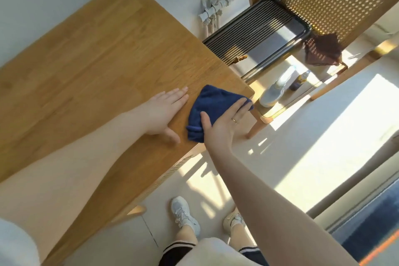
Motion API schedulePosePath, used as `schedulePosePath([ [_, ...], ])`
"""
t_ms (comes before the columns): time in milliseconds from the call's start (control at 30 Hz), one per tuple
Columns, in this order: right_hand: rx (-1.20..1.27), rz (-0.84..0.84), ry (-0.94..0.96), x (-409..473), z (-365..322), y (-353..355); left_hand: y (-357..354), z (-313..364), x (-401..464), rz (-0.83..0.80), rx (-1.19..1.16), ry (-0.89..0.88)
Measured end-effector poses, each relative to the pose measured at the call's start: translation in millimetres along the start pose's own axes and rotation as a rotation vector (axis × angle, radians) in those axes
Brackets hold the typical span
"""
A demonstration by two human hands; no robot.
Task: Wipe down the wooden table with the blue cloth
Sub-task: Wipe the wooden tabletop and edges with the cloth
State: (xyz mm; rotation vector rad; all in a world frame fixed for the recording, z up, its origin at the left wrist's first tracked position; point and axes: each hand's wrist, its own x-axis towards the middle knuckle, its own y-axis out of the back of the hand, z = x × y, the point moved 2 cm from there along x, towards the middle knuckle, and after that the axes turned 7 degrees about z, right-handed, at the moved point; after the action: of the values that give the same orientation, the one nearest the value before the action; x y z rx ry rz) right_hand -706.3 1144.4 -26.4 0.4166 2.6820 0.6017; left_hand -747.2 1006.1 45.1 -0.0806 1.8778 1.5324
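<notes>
Right hand (224,123): straight fingers pressed flat on the blue cloth (207,110), crumpled near the wooden table (90,67) corner. Left hand (162,114): flat, fingers extended, just beside the cloth. Beyond the edge: dark ribbed tray (254,32), cane-backed chair (330,0). Bottles on the floor blurred.

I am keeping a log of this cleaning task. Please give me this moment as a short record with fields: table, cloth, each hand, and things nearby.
table: wooden table, top bare apart from the cloth and hands
cloth: blue cloth, bunched, lying near the table's corner
right hand: right hand pressing flat on the cloth, fingers straight, ring visible
left hand: left hand resting flat on the wood beside the cloth
nearby: cane-backed chair beyond the table; dark slatted tray at the table's far edge
</notes>
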Motion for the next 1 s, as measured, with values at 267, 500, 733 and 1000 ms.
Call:
schedulePosePath([
  [267, 0.009, 0.128, 0.125, 83.1, -2.1, 37.2, 0.1, 18.4, 8.2, 0.205, -0.206, 0.16],
  [500, -0.336, -0.086, 0.408, 75.6, 6.8, 62.0, 13.3, 35.8, 27.8, 0.403, -0.292, 0.243],
  [733, -0.441, -0.566, 0.425, 153.4, -44.2, 20.1, 58.7, -13.3, 91.1, 0.23, 0.051, 0.326],
  [1000, -0.431, -0.782, 0.277, 152.2, -30.1, 41.5, 56.0, -35.4, 116.6, 0.105, -0.095, 0.426],
])
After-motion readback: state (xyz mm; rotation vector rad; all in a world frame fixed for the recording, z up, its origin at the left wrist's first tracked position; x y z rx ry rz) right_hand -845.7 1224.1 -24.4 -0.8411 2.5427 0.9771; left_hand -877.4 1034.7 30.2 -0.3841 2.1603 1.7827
